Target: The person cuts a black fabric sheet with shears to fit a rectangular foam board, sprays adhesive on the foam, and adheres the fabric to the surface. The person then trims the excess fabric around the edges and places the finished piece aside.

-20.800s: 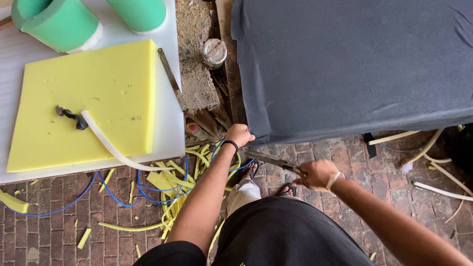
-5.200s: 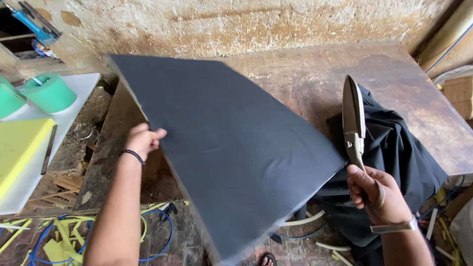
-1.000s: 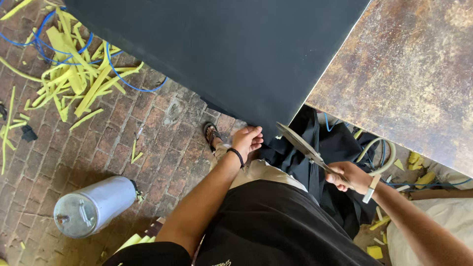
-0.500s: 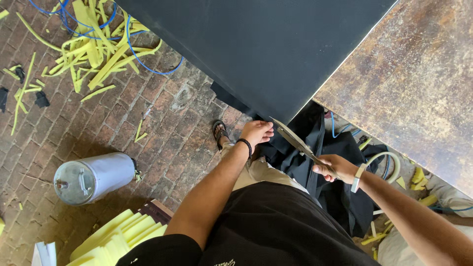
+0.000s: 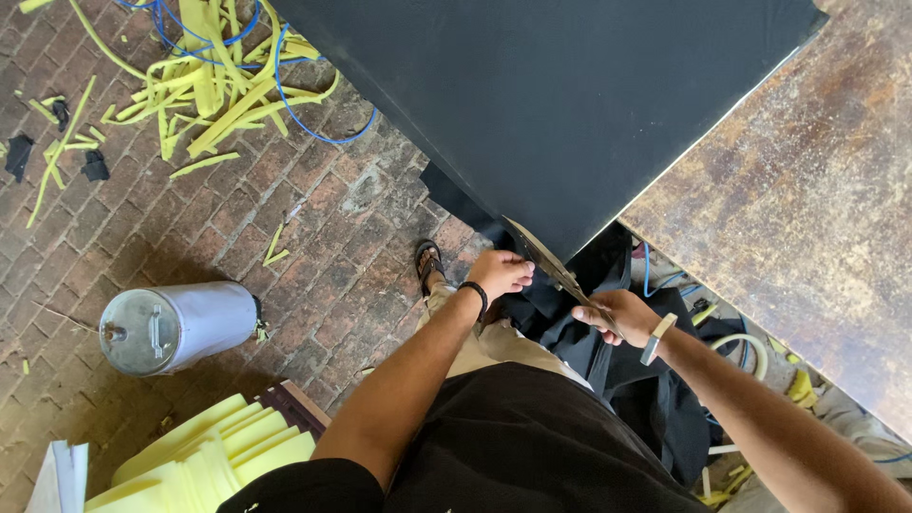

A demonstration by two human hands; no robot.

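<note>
Trimming just begun, by the look of it: shears point(image 5: 546, 264) at the lowest corner of the black sheet point(image 5: 570, 104), which overhangs the bench point(image 5: 807, 218) at 12 o'clock. Left hand point(image 5: 499, 274), fingers pinched on the sheet edge; right hand point(image 5: 617, 315), at 3 o'clock, clamped on the shear handles.

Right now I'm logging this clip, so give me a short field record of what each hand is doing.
left hand: fingers grip the lower edge of the black sheet
right hand: holds large scissors, blades at the sheet's edge
table: worn wooden top, sheet lying partly over it
floor: yellow foam strips, metal canister lying on brick
</note>
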